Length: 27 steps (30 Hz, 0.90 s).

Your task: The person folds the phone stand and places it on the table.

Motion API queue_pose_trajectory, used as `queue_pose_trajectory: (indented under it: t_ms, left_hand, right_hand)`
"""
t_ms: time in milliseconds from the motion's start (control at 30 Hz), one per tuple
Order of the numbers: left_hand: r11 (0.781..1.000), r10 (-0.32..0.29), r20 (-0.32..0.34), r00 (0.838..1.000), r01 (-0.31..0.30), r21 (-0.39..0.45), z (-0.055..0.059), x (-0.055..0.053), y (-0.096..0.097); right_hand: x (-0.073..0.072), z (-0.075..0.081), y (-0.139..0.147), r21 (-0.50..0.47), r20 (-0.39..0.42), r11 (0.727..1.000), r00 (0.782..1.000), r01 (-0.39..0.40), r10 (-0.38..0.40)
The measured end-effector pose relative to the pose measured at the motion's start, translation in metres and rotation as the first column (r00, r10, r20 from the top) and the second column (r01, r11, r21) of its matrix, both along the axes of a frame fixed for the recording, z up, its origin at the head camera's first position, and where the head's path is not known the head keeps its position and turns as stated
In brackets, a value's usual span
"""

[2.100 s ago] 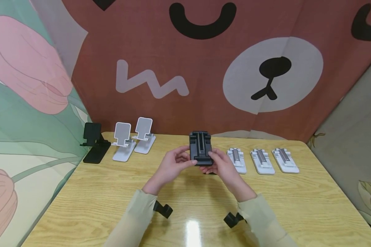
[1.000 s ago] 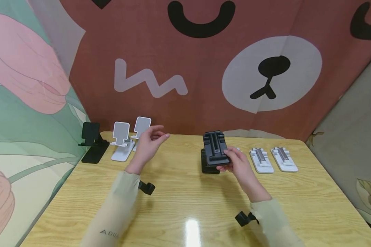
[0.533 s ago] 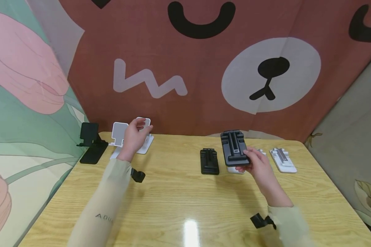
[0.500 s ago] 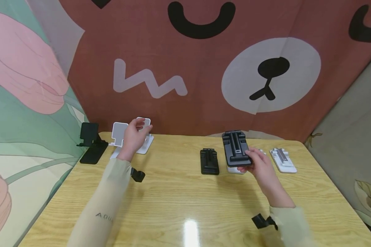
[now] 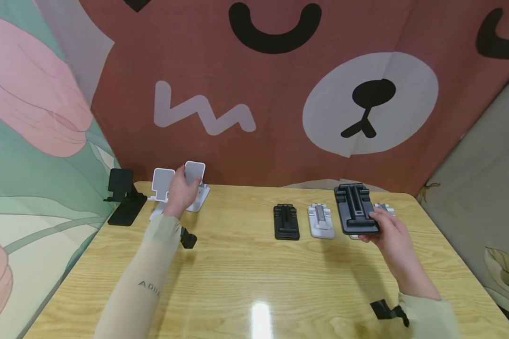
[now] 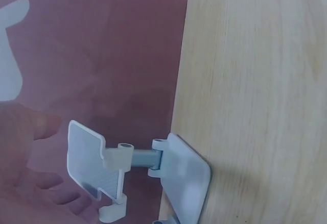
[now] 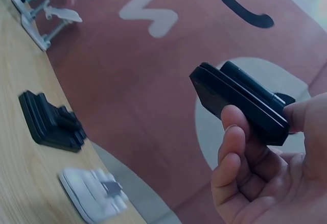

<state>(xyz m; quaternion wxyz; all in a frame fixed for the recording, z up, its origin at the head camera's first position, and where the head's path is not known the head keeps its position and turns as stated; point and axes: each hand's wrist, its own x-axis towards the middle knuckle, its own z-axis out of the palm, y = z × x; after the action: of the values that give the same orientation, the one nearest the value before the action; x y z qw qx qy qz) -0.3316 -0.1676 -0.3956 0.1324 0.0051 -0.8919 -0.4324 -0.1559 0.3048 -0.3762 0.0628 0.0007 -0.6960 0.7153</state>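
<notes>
My right hand pinches a folded black phone stand by its lower right corner, thumb on the front and fingers behind. It is held up above the row of folded stands. At the back left my left hand is at an unfolded white phone stand. In the left wrist view, the spread thumb and fingers stand on either side of its grey-faced plate. Left of that hand is another unfolded white stand, partly hidden by it, then an unfolded black stand.
A folded black stand and a folded white stand lie on the wooden table. More white stands are mostly hidden behind the held one. A printed cloth hangs right behind the table's back edge.
My left hand has let go of the black stand and moved left to the white stand. My right hand has carried the black stand to the right, uncovering folded stands on the table.
</notes>
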Motion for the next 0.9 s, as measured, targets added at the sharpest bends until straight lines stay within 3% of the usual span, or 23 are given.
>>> queue_pose_trajectory:
  t_ms: [267, 400, 667, 900]
  left_hand:
    - [0.999, -0.024, 0.121, 0.992, 0.027, -0.024, 0.000, -0.001, -0.002]
    - [0.999, -0.036, 0.124, 0.992, 0.040, -0.030, 0.002, -0.002, -0.002]
    - [0.998, -0.044, 0.050, 0.998, 0.046, -0.039, 0.001, -0.003, -0.003]
    - [1.000, -0.011, 0.157, 0.988, 0.012, -0.005, -0.007, -0.002, -0.003]
  right_hand:
    - [0.009, -0.006, 0.030, -0.086, -0.035, 0.996, 0.999, 0.001, -0.004]
    - [0.012, -0.009, 0.045, -0.101, -0.010, 0.995, 1.000, 0.026, -0.027]
    - [0.019, -0.018, 0.074, -0.070, 0.069, 0.993, 0.993, 0.099, -0.094]
    - [0.027, -0.025, 0.097, -0.141, 0.111, 0.976, 0.983, 0.163, -0.148]
